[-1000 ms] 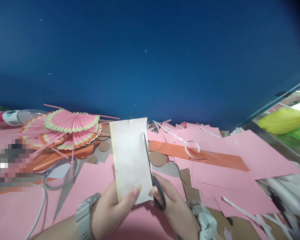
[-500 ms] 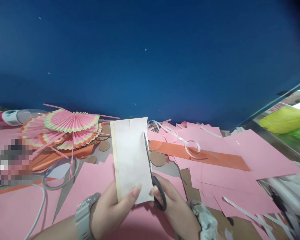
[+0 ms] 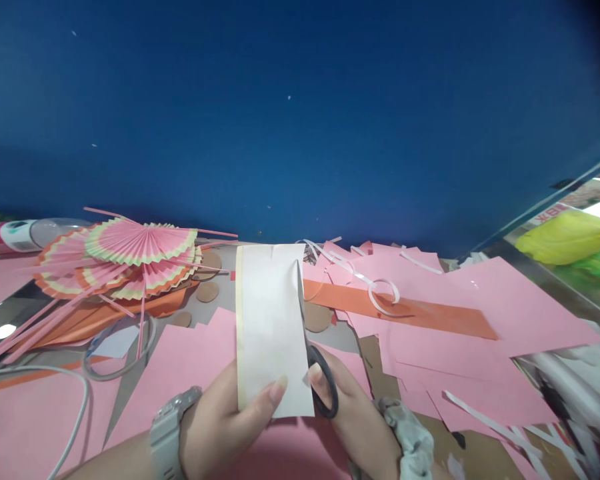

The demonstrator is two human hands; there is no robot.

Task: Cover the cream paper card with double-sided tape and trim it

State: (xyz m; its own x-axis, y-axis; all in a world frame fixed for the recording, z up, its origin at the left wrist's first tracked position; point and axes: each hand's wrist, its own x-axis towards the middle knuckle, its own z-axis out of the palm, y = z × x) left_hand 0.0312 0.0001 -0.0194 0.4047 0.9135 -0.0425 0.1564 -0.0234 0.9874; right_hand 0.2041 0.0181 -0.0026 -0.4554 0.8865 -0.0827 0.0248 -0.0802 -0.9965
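My left hand (image 3: 230,413) is closed on the lower left part of a white paper strip (image 3: 270,320), thumb pressed on its face; a pale yellow band runs down the strip's left edge. My right hand (image 3: 347,403) grips scissors (image 3: 324,380) by their black handle loops. The dark blades run up along the paper's right edge, partly hidden by it. A narrow sliver bends away near the top right of the strip. Pink paper sheets (image 3: 180,367) lie beneath both hands.
Pink folded paper fans (image 3: 140,243) with yellow and orange rims lie at left, near a bottle (image 3: 10,237). A white cable (image 3: 86,407) curls at lower left. On the right are an orange strip (image 3: 430,313), pink sheets and white offcuts (image 3: 384,297). A blue panel (image 3: 290,133) stands behind.
The white paper has shifted slightly right and stands straighter. The scissor blades, visible over the paper earlier, now lie along its right edge, mostly hidden, with the handle a little further right.
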